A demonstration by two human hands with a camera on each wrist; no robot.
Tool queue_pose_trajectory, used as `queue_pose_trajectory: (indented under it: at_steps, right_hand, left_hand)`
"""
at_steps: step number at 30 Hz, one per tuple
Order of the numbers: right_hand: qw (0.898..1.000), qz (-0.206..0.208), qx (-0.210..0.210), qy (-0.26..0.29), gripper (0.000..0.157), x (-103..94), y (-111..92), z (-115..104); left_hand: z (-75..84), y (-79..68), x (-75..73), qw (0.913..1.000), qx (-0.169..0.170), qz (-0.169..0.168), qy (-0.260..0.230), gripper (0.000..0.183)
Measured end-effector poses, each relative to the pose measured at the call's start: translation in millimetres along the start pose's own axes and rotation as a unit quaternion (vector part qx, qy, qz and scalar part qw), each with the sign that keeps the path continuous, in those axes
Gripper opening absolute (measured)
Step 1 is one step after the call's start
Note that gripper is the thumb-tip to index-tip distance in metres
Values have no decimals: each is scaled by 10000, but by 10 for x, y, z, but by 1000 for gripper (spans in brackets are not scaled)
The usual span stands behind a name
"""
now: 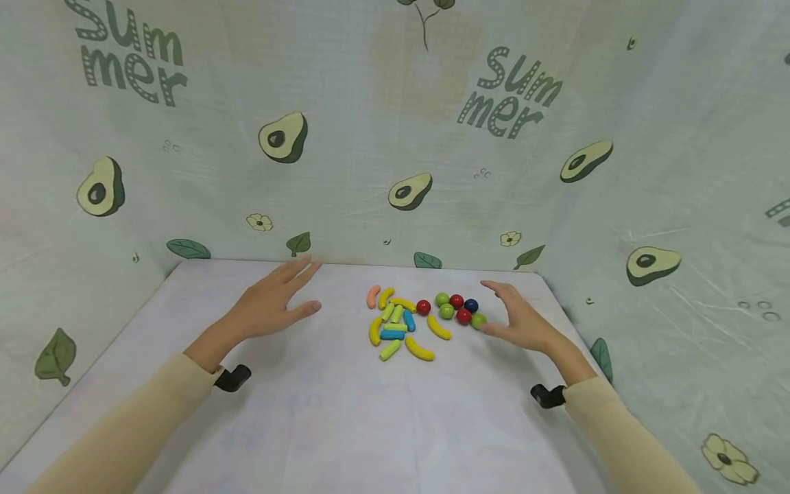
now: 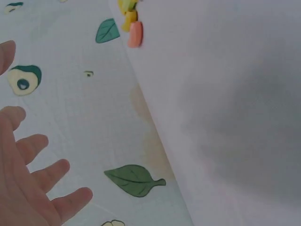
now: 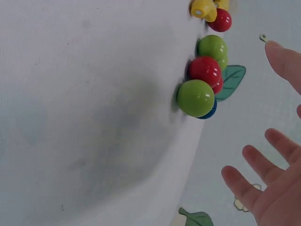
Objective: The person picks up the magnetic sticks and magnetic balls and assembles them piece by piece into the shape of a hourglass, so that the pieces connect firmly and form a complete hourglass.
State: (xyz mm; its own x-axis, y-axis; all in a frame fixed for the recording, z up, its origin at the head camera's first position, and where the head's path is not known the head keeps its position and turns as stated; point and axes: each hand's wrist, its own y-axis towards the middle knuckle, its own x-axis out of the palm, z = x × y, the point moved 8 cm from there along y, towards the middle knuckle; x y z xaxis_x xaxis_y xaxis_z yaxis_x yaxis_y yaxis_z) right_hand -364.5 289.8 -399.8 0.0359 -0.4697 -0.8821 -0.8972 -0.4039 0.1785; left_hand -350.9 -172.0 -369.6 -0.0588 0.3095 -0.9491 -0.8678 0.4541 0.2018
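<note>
My left hand (image 1: 267, 303) hovers above the table's left half with its fingers spread, holding nothing. On the other side my right hand (image 1: 523, 321) is raised beside a group of small glossy balls, its thumb near a green ball (image 1: 478, 321); nothing is in its grasp. That group has red (image 1: 456, 302), green and dark blue (image 1: 471, 306) balls. Left of them lie several yellow banana-shaped pieces (image 1: 420, 349), light green short rods (image 1: 390, 350), blue rods (image 1: 392, 335) and one salmon-pink curved piece (image 1: 373, 296). In the left wrist view the salmon-pink piece (image 2: 135, 34) lies well apart from the fingers.
A pale cloth covers the table (image 1: 345, 425). Behind and at both sides rises a hanging cloth (image 1: 345, 137) printed with avocados, leaves and lettering. Each wrist carries a small black device, one at the left cuff (image 1: 233, 378) and one at the right (image 1: 547, 396).
</note>
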Motion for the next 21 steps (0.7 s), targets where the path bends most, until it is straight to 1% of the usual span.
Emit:
queue_pose_trajectory:
  at_steps: [4, 11, 15, 21]
  right_hand:
    - [9999, -91, -6, 96, 90, 53, 13, 14]
    - [9995, -263, 89, 144, 88, 125, 23, 87]
    - [9993, -312, 36, 218, 86, 164, 42, 112]
    - [9993, -311, 92, 204, 84, 233, 55, 148]
  left_hand:
    - [26, 47, 148, 9995, 42, -181, -248, 86]
    - [78, 140, 390, 9955, -88, -560, -753, 88]
    - [152, 199, 485, 9932, 9, -666, -950, 88]
    - [267, 249, 627, 9907, 158, -848, -1056, 86]
